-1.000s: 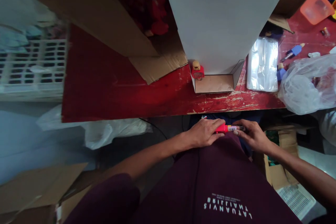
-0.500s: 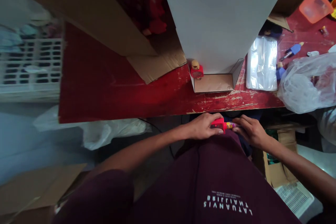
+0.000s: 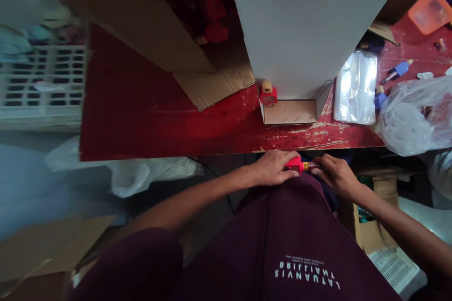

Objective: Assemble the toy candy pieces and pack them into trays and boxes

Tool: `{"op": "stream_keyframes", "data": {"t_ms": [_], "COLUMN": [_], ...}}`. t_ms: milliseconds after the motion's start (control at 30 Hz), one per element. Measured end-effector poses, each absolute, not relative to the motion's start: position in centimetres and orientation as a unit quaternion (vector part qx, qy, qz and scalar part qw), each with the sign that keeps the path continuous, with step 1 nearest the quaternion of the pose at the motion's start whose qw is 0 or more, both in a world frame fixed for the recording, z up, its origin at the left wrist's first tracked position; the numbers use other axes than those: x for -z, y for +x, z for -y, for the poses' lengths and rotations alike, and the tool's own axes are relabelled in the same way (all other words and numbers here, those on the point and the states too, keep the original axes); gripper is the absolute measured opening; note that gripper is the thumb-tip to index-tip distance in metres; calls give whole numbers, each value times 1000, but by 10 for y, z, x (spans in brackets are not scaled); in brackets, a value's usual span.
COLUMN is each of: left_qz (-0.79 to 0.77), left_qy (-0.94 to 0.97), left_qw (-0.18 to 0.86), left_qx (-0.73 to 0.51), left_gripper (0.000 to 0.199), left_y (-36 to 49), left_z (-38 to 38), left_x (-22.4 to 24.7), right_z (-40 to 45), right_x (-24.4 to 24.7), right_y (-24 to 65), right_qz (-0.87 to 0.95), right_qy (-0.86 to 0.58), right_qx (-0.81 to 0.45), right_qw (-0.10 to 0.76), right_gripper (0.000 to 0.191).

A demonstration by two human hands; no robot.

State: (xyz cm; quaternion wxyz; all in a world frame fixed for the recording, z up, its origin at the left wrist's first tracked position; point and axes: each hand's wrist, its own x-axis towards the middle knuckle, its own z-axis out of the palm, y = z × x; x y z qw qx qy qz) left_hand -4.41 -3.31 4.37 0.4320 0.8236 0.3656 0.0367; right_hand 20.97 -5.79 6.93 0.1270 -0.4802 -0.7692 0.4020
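Just below the table's front edge, my left hand (image 3: 273, 168) is closed with thumb and fingers around a red plastic toy piece (image 3: 294, 165). My right hand (image 3: 334, 175) pinches the far end of a small tube (image 3: 309, 166) with a yellow and dark label. The tube's other end meets the red piece, but whether it sits inside is too small to tell. On the table, a similar red toy (image 3: 269, 96) with a tan top stands at the left end of an open white carton (image 3: 291, 112).
Cardboard (image 3: 217, 87) lies left of the carton on the red table (image 3: 158, 127). To the right are clear plastic sleeves (image 3: 356, 87), a blue toy piece (image 3: 399, 69), a crumpled plastic bag (image 3: 406, 120) and an orange container (image 3: 429, 11). A white crate (image 3: 42, 84) stands at far left.
The tube has turned, and less of its label shows between the red piece and my right fingers. Both hands keep nearly the same place; the view has shifted slightly.
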Motion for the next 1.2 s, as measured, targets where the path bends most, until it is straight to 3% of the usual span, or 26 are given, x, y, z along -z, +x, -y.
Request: {"op": "stream_keyframes", "data": {"t_ms": [167,300,367,467,567,733,867,1000,1200], "left_qz": [-338,-468,-539,-501,-483,-438,-478,-634,-696], "left_qy": [885,807,682,522,474,663,666,535,485], "left_qw": [319,276,317,497,549,395,304,193,297], "left_qx": [-21,-233,-379,-479,-491,-461,-485,-524,-439], "left_gripper": [35,61,74,64,47,46,56,58,53], "left_y": [-42,-43,-40,-26,-17,-24,-30,-40,-49], "left_z": [39,38,38,44,47,42,36,13,-30], "left_x": [-40,-28,-20,-8,1,3,11,45,95], "right_z": [57,57,57,56,50,28,5,-22,-57], "right_x": [-61,-49,-42,-35,-33,-44,-48,-32,13], "right_y": [208,206,202,191,180,166,150,133,110], "right_qz": [716,620,573,587,680,757,786,753,786], "right_qy": [-507,-582,-606,-579,-543,-515,-483,-508,-464], "right_qx": [-477,-511,-516,-519,-459,-329,-280,-231,-206], "right_qw": [54,123,194,225,182,231,263,348,353], "right_gripper": [41,45,47,43,37,62,32,25,26]}}
